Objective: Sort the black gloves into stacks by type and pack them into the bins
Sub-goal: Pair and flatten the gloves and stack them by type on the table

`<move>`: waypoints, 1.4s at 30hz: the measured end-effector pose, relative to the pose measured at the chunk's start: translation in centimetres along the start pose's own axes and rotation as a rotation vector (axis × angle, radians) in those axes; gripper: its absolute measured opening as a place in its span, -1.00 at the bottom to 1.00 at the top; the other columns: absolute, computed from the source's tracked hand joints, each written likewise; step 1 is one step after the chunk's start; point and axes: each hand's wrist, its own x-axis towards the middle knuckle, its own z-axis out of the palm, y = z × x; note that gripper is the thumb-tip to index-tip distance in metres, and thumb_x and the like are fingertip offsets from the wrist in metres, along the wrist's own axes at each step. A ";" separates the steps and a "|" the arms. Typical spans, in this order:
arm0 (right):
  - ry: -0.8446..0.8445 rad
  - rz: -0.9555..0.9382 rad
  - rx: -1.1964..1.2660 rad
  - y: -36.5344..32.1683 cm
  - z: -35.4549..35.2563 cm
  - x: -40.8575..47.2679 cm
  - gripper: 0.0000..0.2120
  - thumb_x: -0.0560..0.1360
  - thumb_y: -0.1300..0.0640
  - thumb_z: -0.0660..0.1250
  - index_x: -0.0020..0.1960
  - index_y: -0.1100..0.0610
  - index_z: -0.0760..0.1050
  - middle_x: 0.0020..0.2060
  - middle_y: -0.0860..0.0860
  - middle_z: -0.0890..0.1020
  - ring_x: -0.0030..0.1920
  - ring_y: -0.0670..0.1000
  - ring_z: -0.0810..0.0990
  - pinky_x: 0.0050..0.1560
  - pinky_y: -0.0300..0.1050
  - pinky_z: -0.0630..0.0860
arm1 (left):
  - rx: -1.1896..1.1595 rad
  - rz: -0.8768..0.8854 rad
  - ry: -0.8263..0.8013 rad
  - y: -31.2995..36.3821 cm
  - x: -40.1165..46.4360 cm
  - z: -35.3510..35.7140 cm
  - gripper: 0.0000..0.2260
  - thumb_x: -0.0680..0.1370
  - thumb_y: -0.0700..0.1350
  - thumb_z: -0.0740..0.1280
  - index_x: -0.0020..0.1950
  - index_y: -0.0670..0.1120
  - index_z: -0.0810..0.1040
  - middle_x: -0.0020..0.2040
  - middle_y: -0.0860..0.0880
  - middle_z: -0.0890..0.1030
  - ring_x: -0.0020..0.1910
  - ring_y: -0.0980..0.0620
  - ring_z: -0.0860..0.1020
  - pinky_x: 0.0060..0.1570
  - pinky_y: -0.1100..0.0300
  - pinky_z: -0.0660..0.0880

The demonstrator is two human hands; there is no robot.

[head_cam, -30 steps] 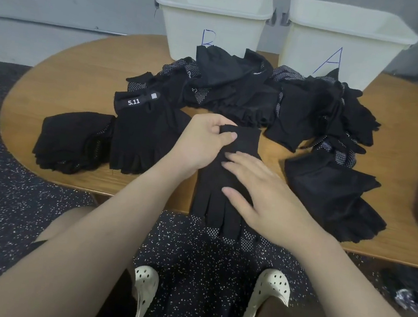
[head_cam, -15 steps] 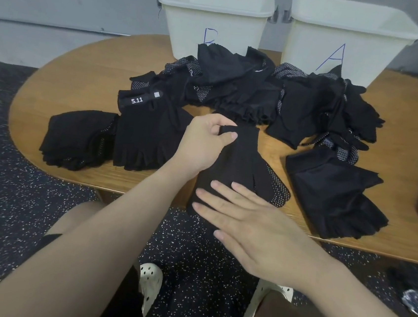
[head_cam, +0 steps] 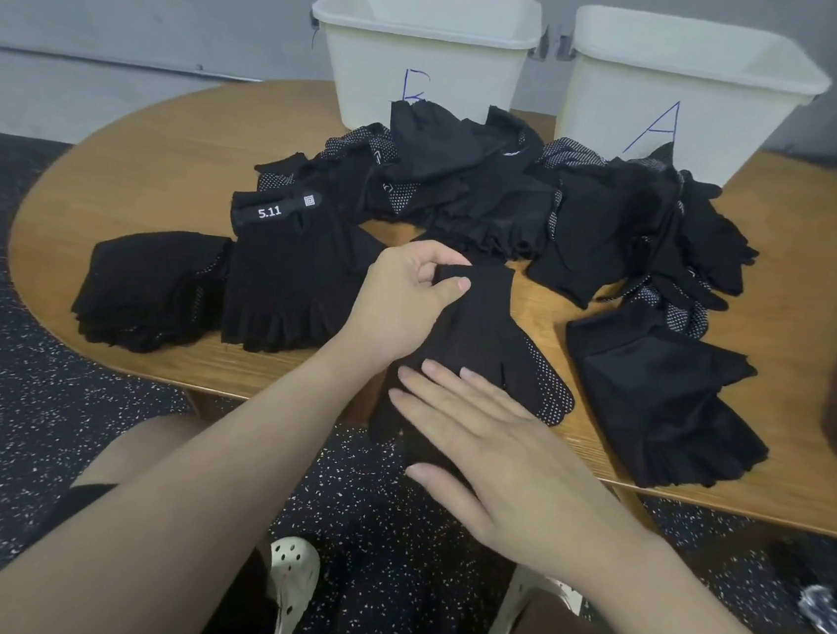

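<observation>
Left hand (head_cam: 401, 310): thumb and fingers pinched on the cuff of a black full-fingered knit glove with white grip dots (head_cam: 482, 334), at the near edge of the table.
Right hand (head_cam: 490, 453): flat, fingers spread, palm down, pressed on the finger end of the same glove where it hangs over the table edge; gripping nothing.
Dotted glove: cuff toward the bins, fingers toward the wearer, one dotted part splayed out to the right.
Stack just left of it: black fingerless gloves, top one with a "5.11" wrist strap (head_cam: 287, 272), touching the left wrist.
Far-left stack: black mesh-sided fingerless gloves (head_cam: 151, 288), beside the strapped stack.
Right stack: plain black fingerless gloves (head_cam: 656, 393), near the table's front edge, apart from the dotted glove.
Unsorted heap (head_cam: 511, 197): tangled black gloves, some dotted, across the middle of the table, against both bins.
Bins: two cream plastic tubs at the back, the left one marked "B" (head_cam: 423, 59), the right one marked "A" (head_cam: 688, 92).
Table: oval wooden top (head_cam: 165, 151).
Below: pale perforated clogs (head_cam: 293, 582) on a speckled dark floor (head_cam: 9, 403).
</observation>
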 end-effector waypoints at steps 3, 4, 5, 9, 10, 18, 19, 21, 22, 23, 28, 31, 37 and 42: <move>0.005 0.018 -0.156 -0.4 1.1 0.2 -0.47 0.69 -0.12 0.04 0.62 0.01 0.21 0.62 0.01 0.23 0.64 0.03 0.11 0.62 0.06 0.06 | 0.007 0.003 -0.014 0.3 -0.3 -0.1 -0.87 0.62 -0.22 0.41 0.16 -0.13 0.67 -0.53 0.29 0.47 -0.45 0.33 0.47 -0.27 0.52 0.37; 0.003 0.013 -0.183 -0.5 1.4 0.3 -0.47 0.67 -0.09 0.09 0.62 0.01 0.21 0.62 0.04 0.24 0.63 0.08 0.14 0.62 0.10 0.11 | 0.007 0.004 -0.016 0.4 -0.4 -0.1 -0.87 0.62 -0.22 0.41 0.16 -0.14 0.66 -0.52 0.31 0.48 -0.44 0.36 0.48 -0.26 0.53 0.37; -0.005 -0.006 -0.202 -0.6 1.6 0.3 -0.44 0.65 -0.05 0.18 0.62 0.01 0.20 0.61 0.06 0.25 0.62 0.11 0.16 0.61 0.14 0.13 | 0.004 0.004 -0.019 0.5 -0.4 -0.1 -0.86 0.62 -0.22 0.41 0.17 -0.14 0.66 -0.52 0.32 0.48 -0.44 0.37 0.49 -0.26 0.53 0.36; -0.027 -0.161 -0.202 0.0 1.4 -0.3 -0.30 0.48 0.11 0.44 0.58 0.01 0.30 0.62 0.04 0.23 0.63 0.13 0.13 0.60 0.16 0.05 | -0.012 -0.006 -0.031 0.7 -0.5 -0.2 -0.87 0.62 -0.23 0.40 0.16 -0.16 0.66 -0.53 0.30 0.48 -0.46 0.34 0.48 -0.28 0.53 0.35; -0.001 -0.208 -0.162 0.0 1.3 -0.4 -0.45 0.51 0.10 0.42 0.49 0.02 0.44 0.60 0.02 0.28 0.63 0.10 0.16 0.60 0.14 0.07 | -0.018 -0.013 -0.034 0.7 -0.5 -0.2 -0.87 0.63 -0.24 0.40 0.16 -0.17 0.66 -0.54 0.29 0.47 -0.46 0.33 0.48 -0.29 0.53 0.34; 0.375 -0.043 0.215 0.5 -0.5 -0.5 -0.70 0.56 0.10 0.41 0.24 0.19 0.66 0.30 0.05 0.64 0.41 0.00 0.53 0.40 0.06 0.47 | -0.045 -0.017 0.008 0.3 -0.2 0.0 -0.91 0.60 -0.19 0.44 0.04 -0.01 0.67 -0.47 0.14 0.33 -0.39 0.08 0.33 -0.30 0.28 0.33; 0.384 0.003 0.203 1.2 -0.7 -0.4 -0.70 0.57 0.10 0.40 0.26 0.18 0.65 0.32 0.04 0.63 0.42 0.00 0.52 0.39 0.08 0.48 | -0.055 0.007 0.015 0.6 -0.3 -0.1 -0.91 0.60 -0.22 0.43 0.05 -0.05 0.67 -0.46 0.19 0.39 -0.40 0.14 0.37 -0.27 0.31 0.36; 0.373 0.055 0.196 2.4 -0.9 -0.4 -0.71 0.58 0.08 0.41 0.25 0.16 0.65 0.32 0.01 0.63 0.43 -0.01 0.51 0.36 0.08 0.50 | -0.075 0.077 0.024 1.4 -0.7 -0.3 -0.90 0.60 -0.26 0.42 0.08 -0.10 0.67 -0.28 0.21 0.59 -0.28 0.27 0.54 -0.11 0.36 0.47; 0.356 0.062 0.193 2.8 -0.8 -0.5 -0.72 0.57 0.07 0.42 0.23 0.15 0.67 0.31 0.00 0.63 0.43 -0.02 0.51 0.35 0.07 0.51 | -0.081 0.113 0.022 1.9 -0.8 -0.4 -0.88 0.59 -0.27 0.42 0.08 -0.10 0.66 -0.16 0.17 0.65 -0.17 0.28 0.60 -0.03 0.36 0.51; 0.339 0.063 0.189 3.0 -0.7 -0.6 -0.74 0.57 0.07 0.42 0.21 0.15 0.68 0.30 0.00 0.64 0.43 -0.02 0.51 0.34 0.07 0.53 | -0.085 0.148 0.023 2.3 -0.8 -0.5 -0.87 0.59 -0.28 0.42 0.08 -0.09 0.66 -0.08 0.13 0.67 -0.09 0.27 0.62 0.04 0.34 0.53; 0.296 0.100 0.174 3.3 -0.7 -0.6 -0.73 0.58 0.01 0.35 0.17 0.12 0.70 0.28 -0.03 0.65 0.41 -0.06 0.52 0.37 -0.01 0.52 | -0.128 0.227 0.096 3.0 0.0 -1.5 -0.85 0.57 -0.27 0.43 0.06 -0.05 0.66 0.03 0.04 0.70 0.06 0.05 0.67 0.20 0.08 0.60; 0.282 0.133 0.185 3.3 -0.9 -0.5 -0.70 0.58 -0.03 0.33 0.17 0.10 0.69 0.26 -0.05 0.66 0.37 -0.10 0.54 0.36 -0.03 0.52 | -0.067 0.249 0.046 3.1 0.1 -2.6 -0.84 0.56 -0.28 0.45 0.05 -0.05 0.66 0.02 0.09 0.69 0.07 0.16 0.66 0.20 0.13 0.59; 0.322 0.176 0.268 3.1 -1.2 -0.4 -0.70 0.60 -0.03 0.31 0.17 0.10 0.70 0.21 -0.08 0.68 0.34 -0.14 0.56 0.34 -0.03 0.53 | 0.048 0.328 -0.028 3.0 -2.6 -4.7 -0.78 0.54 -0.28 0.48 0.10 -0.01 0.66 -0.01 0.14 0.69 0.03 0.20 0.65 0.02 0.33 0.52; 0.409 0.213 0.319 3.6 -1.9 -0.6 -0.76 0.59 0.01 0.35 0.13 0.09 0.71 0.14 -0.12 0.70 0.26 -0.17 0.60 0.28 -0.05 0.56 | 0.153 0.442 -0.074 2.3 -5.5 -4.5 -0.82 0.52 -0.30 0.50 0.08 -0.09 0.71 0.00 0.15 0.71 0.04 0.18 0.67 0.06 0.15 0.60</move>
